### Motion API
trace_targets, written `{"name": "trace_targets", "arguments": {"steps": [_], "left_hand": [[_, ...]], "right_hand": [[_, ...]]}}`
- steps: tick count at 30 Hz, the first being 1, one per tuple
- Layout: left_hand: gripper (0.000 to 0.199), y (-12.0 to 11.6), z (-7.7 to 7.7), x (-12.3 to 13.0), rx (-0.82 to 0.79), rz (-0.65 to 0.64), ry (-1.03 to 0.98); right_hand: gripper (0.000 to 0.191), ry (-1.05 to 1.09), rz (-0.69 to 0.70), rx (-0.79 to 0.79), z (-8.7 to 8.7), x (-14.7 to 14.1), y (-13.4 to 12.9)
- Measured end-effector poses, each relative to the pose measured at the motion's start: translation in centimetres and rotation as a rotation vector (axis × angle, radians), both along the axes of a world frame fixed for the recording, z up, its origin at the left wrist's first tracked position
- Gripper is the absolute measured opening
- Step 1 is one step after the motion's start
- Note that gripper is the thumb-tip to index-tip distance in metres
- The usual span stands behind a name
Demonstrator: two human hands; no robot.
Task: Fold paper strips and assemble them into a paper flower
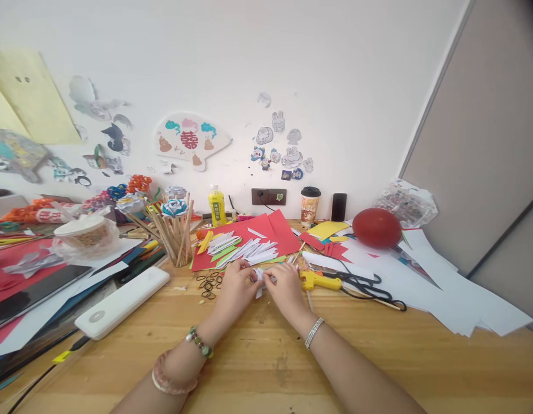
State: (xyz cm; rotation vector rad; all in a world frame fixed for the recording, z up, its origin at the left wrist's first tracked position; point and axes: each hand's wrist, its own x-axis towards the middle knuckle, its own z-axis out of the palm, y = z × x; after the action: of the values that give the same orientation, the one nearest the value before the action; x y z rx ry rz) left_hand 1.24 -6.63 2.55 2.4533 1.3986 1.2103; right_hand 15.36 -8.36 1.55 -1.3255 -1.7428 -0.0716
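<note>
Close together over the wooden table (257, 345), my left hand (238, 286) and my right hand (286, 287) both pinch a small folded white paper piece (260, 276). Fingers cover much of it, so its exact shape is hard to make out. Just beyond my hands, folded white paper strips (251, 252) and a few green ones lie on red paper sheets (277, 230). Small dark rubber bands (209, 284) are scattered left of my left hand. A yellow hot glue gun (320, 280) rests beside my right hand.
A cup of wooden sticks (177, 244) with paper flowers, a white power strip (122, 302) and a lidded tub (83, 233) stand left. Behind are a yellow bottle (216, 206), a coffee cup (310, 207) and a phone (338, 207). A red balloon (377, 227) and white paper (473, 293) lie right.
</note>
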Motion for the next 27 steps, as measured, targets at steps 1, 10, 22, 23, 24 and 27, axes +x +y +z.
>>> {"name": "trace_targets", "arguments": {"steps": [1, 10, 22, 23, 24, 27], "left_hand": [[0.011, 0.1, -0.1, 0.0, -0.011, -0.01, -0.009], [0.013, 0.4, 0.3, -0.2, -0.16, -0.069, -0.201], [0.012, 1.1, 0.2, -0.7, -0.231, -0.16, -0.354], [0.012, 1.1, 0.1, -0.8, -0.221, -0.159, -0.35], [0.013, 1.2, 0.1, -0.7, -0.214, -0.158, -0.34], [0.014, 1.1, 0.3, -0.7, -0.194, -0.161, -0.283]], "right_hand": [[0.016, 0.005, 0.006, 0.009, 0.0, 0.0, 0.0], [0.021, -0.125, 0.088, 0.152, 0.4, 0.2, -0.6], [0.016, 0.126, 0.296, 0.075, 0.4, 0.0, -0.5], [0.015, 0.231, 0.291, 0.008, 0.4, 0.0, -0.3], [0.013, 0.353, 0.282, -0.081, 0.4, 0.0, -0.1], [0.014, 0.718, 0.323, -0.396, 0.2, 0.2, 0.7]]}}
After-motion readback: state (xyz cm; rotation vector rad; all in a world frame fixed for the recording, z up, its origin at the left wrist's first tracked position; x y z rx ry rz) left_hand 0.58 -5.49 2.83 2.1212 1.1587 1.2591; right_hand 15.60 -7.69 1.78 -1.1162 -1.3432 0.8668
